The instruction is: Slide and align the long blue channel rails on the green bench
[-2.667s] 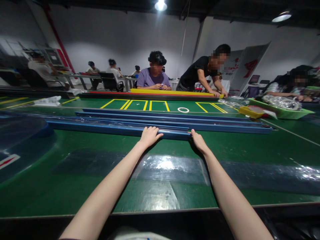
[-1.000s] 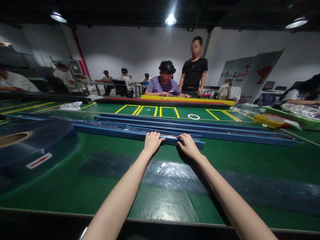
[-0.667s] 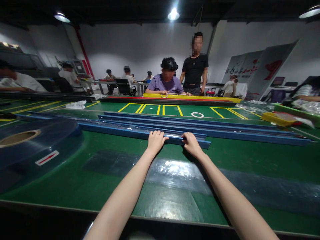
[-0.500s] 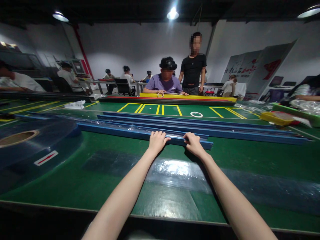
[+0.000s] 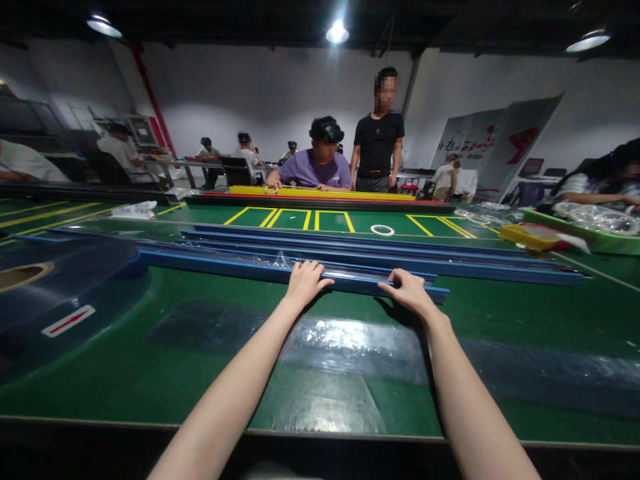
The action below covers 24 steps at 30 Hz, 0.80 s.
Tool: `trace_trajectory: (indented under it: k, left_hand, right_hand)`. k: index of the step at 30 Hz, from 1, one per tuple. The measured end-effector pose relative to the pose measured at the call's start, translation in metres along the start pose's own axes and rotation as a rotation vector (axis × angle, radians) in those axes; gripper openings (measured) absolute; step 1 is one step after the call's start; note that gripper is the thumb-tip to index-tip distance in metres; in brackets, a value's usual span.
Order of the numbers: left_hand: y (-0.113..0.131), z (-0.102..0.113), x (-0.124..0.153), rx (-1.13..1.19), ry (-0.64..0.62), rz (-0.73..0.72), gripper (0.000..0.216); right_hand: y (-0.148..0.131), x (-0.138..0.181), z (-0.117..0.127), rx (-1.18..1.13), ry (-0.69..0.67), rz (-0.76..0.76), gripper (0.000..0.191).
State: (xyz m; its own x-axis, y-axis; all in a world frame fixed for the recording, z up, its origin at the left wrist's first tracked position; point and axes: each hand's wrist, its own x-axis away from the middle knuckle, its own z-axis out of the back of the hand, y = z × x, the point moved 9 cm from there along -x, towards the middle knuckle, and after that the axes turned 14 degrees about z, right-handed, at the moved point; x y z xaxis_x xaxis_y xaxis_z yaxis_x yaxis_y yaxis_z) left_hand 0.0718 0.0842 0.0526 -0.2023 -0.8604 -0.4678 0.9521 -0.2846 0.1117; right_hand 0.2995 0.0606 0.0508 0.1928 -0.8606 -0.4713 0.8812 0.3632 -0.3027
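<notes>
Head view: right hand point(image 5: 410, 291) now farther from left hand point(image 5: 304, 283), both clamped on blue rail point(image 5: 353, 285); rail apparently feeding rightward.

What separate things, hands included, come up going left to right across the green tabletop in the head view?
Red-arrow label → crumpled white plastic → left hand → right hand → yellow tray.

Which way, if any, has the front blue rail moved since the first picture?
Yes, to the right: the front blue rail now extends farther right past the white ring than it did.
</notes>
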Motion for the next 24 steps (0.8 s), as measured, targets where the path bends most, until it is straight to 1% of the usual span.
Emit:
trace_trajectory:
  k: [4,9,24]
  left_hand:
    - [-0.0010,-0.0005,0.0000,-0.022,-0.011,-0.002,0.038]
    - [-0.0012,-0.0012,-0.0006,-0.017,-0.036,0.011,0.040]
    - [-0.0033,-0.0071,-0.0030,-0.047,-0.074,0.022,0.046]
  right_hand:
    - [-0.0024,0.0002,-0.0006,0.026,-0.007,-0.023,0.034]
    - [-0.0018,0.0000,-0.0029,0.063,-0.026,-0.060,0.034]
    - [-0.0027,-0.0004,-0.0054,0.061,-0.055,-0.071,0.032]
